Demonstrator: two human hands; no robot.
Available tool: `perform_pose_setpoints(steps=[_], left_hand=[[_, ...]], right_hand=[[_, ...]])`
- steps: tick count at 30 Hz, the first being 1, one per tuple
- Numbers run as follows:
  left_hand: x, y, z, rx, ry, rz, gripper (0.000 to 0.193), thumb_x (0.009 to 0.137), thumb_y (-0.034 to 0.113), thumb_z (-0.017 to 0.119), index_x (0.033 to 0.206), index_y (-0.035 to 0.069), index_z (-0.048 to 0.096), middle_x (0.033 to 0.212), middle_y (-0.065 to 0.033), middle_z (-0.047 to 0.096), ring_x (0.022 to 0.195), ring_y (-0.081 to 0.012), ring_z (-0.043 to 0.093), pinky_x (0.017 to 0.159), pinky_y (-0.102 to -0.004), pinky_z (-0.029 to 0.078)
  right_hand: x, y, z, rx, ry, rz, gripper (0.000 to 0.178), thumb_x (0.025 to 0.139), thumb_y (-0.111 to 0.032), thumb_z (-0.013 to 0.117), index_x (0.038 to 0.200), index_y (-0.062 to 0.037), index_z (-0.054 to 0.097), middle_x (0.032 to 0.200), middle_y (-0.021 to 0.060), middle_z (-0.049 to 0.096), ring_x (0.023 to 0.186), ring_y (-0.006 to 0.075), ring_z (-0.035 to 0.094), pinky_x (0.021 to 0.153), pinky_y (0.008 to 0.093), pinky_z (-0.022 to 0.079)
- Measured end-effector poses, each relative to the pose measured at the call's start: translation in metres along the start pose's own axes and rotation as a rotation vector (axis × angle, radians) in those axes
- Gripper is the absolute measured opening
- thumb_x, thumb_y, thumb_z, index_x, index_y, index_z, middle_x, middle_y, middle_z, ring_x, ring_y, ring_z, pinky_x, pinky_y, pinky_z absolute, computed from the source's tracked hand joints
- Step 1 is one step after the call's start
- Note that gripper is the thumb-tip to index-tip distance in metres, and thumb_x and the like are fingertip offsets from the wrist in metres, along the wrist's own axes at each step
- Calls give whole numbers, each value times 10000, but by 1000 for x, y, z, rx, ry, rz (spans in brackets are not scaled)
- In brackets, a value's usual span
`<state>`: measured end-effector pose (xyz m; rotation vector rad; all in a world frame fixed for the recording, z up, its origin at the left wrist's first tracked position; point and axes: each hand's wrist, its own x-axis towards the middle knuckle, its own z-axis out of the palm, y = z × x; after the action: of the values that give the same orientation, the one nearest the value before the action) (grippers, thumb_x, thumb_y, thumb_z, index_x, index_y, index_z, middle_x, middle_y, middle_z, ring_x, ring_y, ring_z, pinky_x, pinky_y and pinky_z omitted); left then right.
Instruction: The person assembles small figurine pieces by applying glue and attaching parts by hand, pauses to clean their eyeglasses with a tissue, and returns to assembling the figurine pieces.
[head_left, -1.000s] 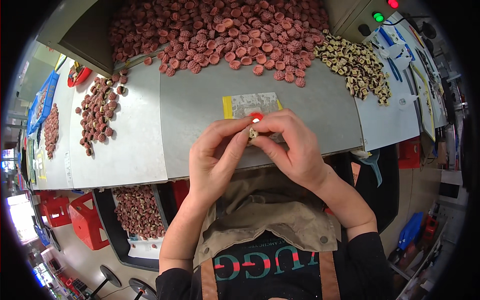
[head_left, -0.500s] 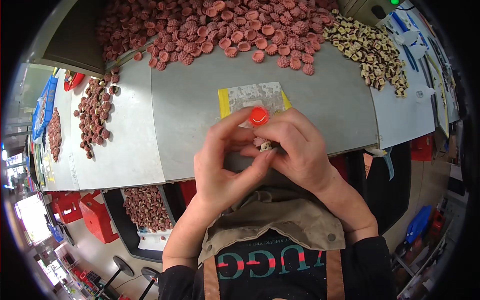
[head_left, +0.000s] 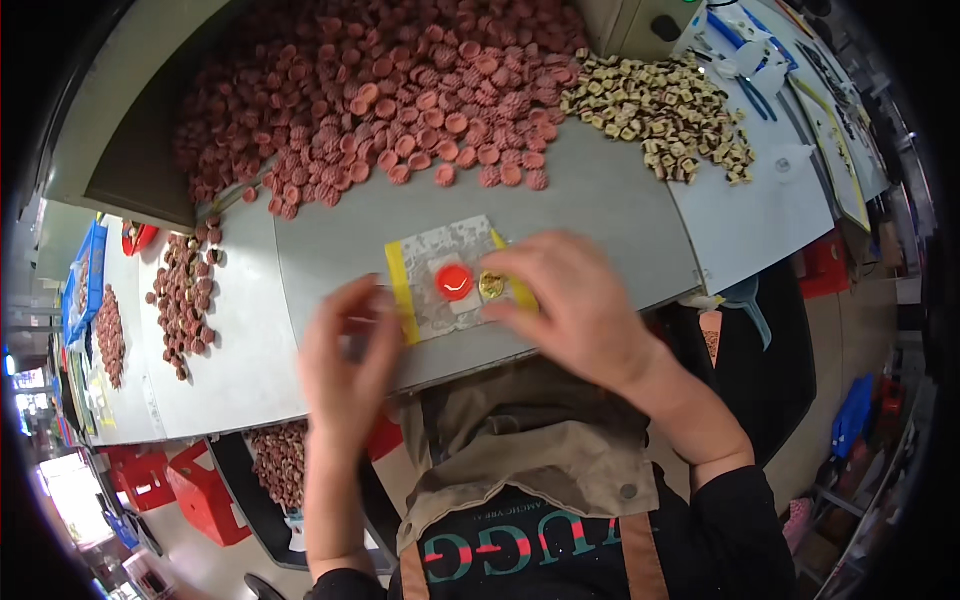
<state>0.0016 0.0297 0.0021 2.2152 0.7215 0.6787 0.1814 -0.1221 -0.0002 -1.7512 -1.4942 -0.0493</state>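
**My right hand at a small, round, shiny gold piece; my left hand off to the side**

Head view, the only one. Right hand: thumb and forefinger parted, tips either side of the gold piece, which shows in the gap between them; I see no pinch on it. Other fingers curl in, palm hidden. Left hand: motion-blurred, fingers half curled, thumb partly spread, near the sheet's left edge; can't tell if it has hold of anything.

Gold piece sits over the right part of a pale, mottled rectangular sheet with yellow strips at its sides. Just left of it on the sheet: a bright red round dish. Sheet lies on a grey flat worktop, near my edge.

Far side: big heap of dusty-pink, bumpy hollow cups. Right of that, a pile of small cream-and-dark blocks. Left: a loose pile of reddish-brown bumpy pieces with cream parts; beyond, a blue plastic tray. Below the edge, lower left: a red plastic stool.
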Motion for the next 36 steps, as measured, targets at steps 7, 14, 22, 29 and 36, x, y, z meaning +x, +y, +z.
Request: perform_pose_setpoints(steps=[7, 14, 22, 29, 36], left_hand=[[44, -85, -84, 931, 347, 162, 256, 887, 119, 624, 1139, 75, 627, 1211, -119, 545, 1118, -312, 502, 907, -392, 451], [90, 0, 18, 210, -68, 358, 185, 855, 144, 648, 1018, 57, 639, 1003, -110, 621, 937, -285, 610, 784, -347, 503], [94, -3, 26, 185, -147, 345, 170, 857, 126, 638, 1010, 53, 619, 944, -104, 599, 861, -269, 613, 704, -353, 513], [33, -8, -14, -665, -6, -343, 265, 907, 103, 630, 1147, -5, 602, 1080, -44, 625, 946, -99, 602, 796, -226, 482], [-6, 7, 11, -1368, -95, -500, 347, 931, 80, 588, 1260, -19, 539, 1154, -108, 604, 922, -101, 583, 790, -223, 476]], right_hand=[[16, 87, -76, -447, 144, 122, 235, 819, -87, 661, 1038, -24, 601, 990, 135, 593, 948, 325, 574, 817, 391, 462], [39, 110, -67, -638, 6, -1, 160, 807, -66, 649, 960, -57, 602, 925, 69, 603, 890, 285, 580, 781, 386, 458], [38, 78, -67, -543, -36, -8, 134, 806, -19, 627, 924, -37, 564, 889, 89, 570, 844, 263, 578, 759, 357, 463], [22, 31, -56, 43, -389, 303, 126, 840, 14, 600, 956, -21, 567, 944, 80, 538, 828, 190, 577, 748, 291, 475], [21, 26, -26, 158, -390, 186, 240, 840, 4, 620, 1076, -40, 608, 1038, 78, 550, 836, 171, 574, 754, 276, 472]])
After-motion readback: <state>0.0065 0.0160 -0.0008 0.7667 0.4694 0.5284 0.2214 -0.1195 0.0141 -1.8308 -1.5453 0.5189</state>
